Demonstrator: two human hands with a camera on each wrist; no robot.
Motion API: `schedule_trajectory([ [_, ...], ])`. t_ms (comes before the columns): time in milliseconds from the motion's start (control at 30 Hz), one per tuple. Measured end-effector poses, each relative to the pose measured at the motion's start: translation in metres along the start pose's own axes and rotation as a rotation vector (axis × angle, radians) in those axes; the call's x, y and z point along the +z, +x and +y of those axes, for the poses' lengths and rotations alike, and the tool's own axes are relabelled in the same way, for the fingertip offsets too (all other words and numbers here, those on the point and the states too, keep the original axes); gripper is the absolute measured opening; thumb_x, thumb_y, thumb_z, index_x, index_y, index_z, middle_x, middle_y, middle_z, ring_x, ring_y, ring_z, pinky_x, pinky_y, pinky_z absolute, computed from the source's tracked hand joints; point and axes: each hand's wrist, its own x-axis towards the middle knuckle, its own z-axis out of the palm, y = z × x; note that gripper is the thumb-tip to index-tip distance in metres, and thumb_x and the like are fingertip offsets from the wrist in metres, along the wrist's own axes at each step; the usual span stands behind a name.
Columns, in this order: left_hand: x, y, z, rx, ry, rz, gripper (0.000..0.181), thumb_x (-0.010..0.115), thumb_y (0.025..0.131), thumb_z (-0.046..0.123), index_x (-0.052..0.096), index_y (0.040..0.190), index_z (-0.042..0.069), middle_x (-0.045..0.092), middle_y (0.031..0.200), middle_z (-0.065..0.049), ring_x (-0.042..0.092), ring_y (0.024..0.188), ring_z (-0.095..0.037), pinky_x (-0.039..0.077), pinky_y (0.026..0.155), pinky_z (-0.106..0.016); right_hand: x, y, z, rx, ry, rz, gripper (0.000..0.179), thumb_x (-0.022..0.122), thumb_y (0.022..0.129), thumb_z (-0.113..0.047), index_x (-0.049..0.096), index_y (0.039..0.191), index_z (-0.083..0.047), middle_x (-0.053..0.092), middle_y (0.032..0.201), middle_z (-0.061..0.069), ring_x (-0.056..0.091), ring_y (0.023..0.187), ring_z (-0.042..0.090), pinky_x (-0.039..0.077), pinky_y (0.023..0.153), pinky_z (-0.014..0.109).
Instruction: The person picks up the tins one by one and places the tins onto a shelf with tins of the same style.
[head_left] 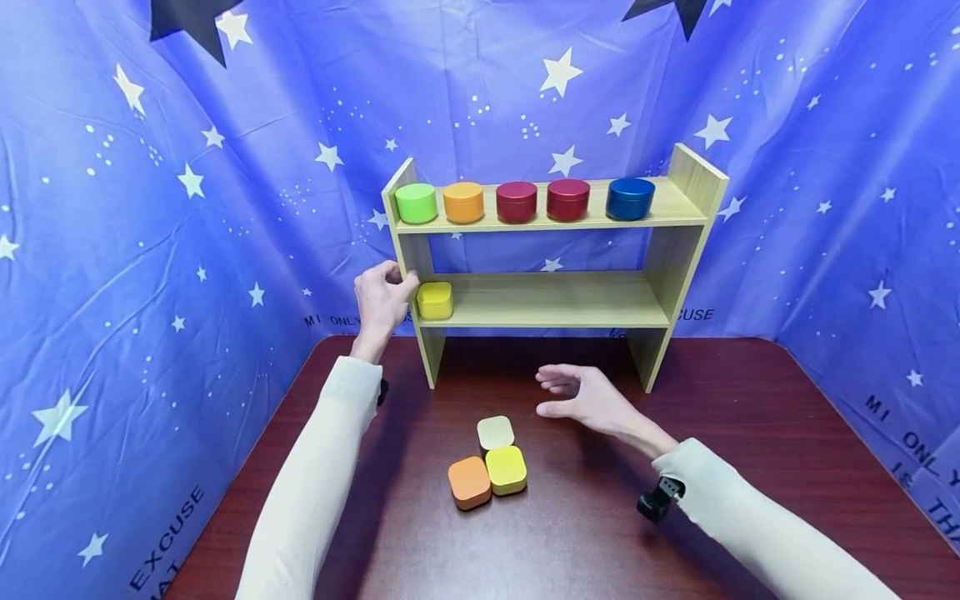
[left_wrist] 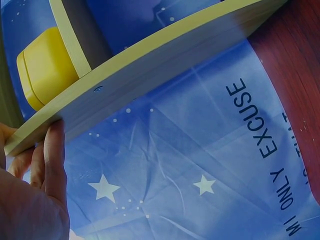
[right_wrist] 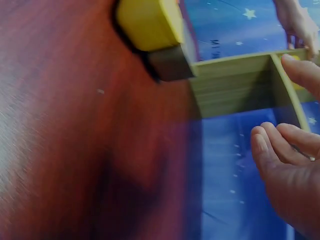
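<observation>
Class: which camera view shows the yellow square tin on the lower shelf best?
The head view: the yellow square tin shows whole, at the lower shelf's left end. The left wrist view shows it partly behind the shelf frame. The right wrist view hardly shows it.

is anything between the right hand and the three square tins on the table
Nothing visible. The right hand hovers open above the table, just right of the cream tin, orange tin and yellow tin, with only bare tabletop between.

Blue star-print cloth (head_left: 150, 250) hangs on all three sides, printed text partly legible ("EXCUSE", maybe "ONLY"). Dark reddish wood-grain table (head_left: 750, 433). Light wooden two-tier shelf (head_left: 555, 300) stands at the table's back. Even, soft lighting.
</observation>
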Motion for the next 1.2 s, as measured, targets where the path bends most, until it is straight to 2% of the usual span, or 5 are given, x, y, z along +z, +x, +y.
schedule_trajectory([
  [233, 0.000, 0.000, 0.000, 0.000, 0.012, -0.007, 0.021, 0.075, 0.087, 0.021, 0.079, 0.083, 0.001, 0.076, 0.080, -0.021, 0.068, 0.080, -0.037, 0.047, 0.077, -0.038, 0.025, 0.000, 0.016, 0.009, 0.021, -0.095, 0.065, 0.085, 0.091, -0.011, 0.059, 0.145, 0.013, 0.068, 0.140, 0.036, 0.067, 0.129, 0.053, 0.053, 0.113, 0.059],
  [600, 0.000, 0.000, -0.001, -0.012, 0.005, -0.012, 0.021, 0.075, 0.087, 0.022, 0.079, 0.083, 0.002, 0.076, 0.080, -0.020, 0.070, 0.083, -0.038, 0.048, 0.080, -0.040, 0.057, 0.000, 0.028, -0.004, 0.019, -0.189, 0.065, 0.086, 0.090, -0.012, 0.060, 0.142, 0.016, 0.073, 0.135, 0.032, 0.073, 0.123, 0.042, 0.058, 0.111, 0.048],
  [800, 0.000, 0.000, -0.001, -0.022, 0.012, -0.018, 0.021, 0.075, 0.088, 0.023, 0.080, 0.085, 0.002, 0.078, 0.082, -0.020, 0.071, 0.084, -0.038, 0.047, 0.080, -0.039, 0.070, 0.002, 0.032, 0.021, -0.012, -0.197, 0.064, 0.086, 0.087, -0.013, 0.063, 0.142, 0.011, 0.074, 0.136, 0.027, 0.074, 0.122, 0.035, 0.059, 0.110, 0.045],
  [1067, -0.001, 0.001, -0.001, -0.022, 0.012, -0.018, 0.021, 0.074, 0.087, 0.022, 0.080, 0.085, 0.002, 0.078, 0.082, -0.021, 0.071, 0.084, -0.038, 0.048, 0.080, -0.039, 0.077, 0.013, 0.031, 0.050, -0.017, -0.178, 0.064, 0.087, 0.086, -0.013, 0.065, 0.142, 0.008, 0.074, 0.137, 0.024, 0.074, 0.124, 0.035, 0.059, 0.109, 0.048],
  [1200, 0.000, 0.001, -0.001, -0.010, 0.011, -0.015, 0.021, 0.074, 0.087, 0.022, 0.079, 0.084, 0.002, 0.077, 0.081, -0.020, 0.070, 0.082, -0.037, 0.047, 0.078, -0.038, 0.082, 0.016, 0.030, 0.056, -0.017, -0.168, 0.061, 0.086, 0.085, -0.012, 0.067, 0.140, 0.008, 0.077, 0.130, 0.022, 0.075, 0.119, 0.029, 0.062, 0.102, 0.039],
])
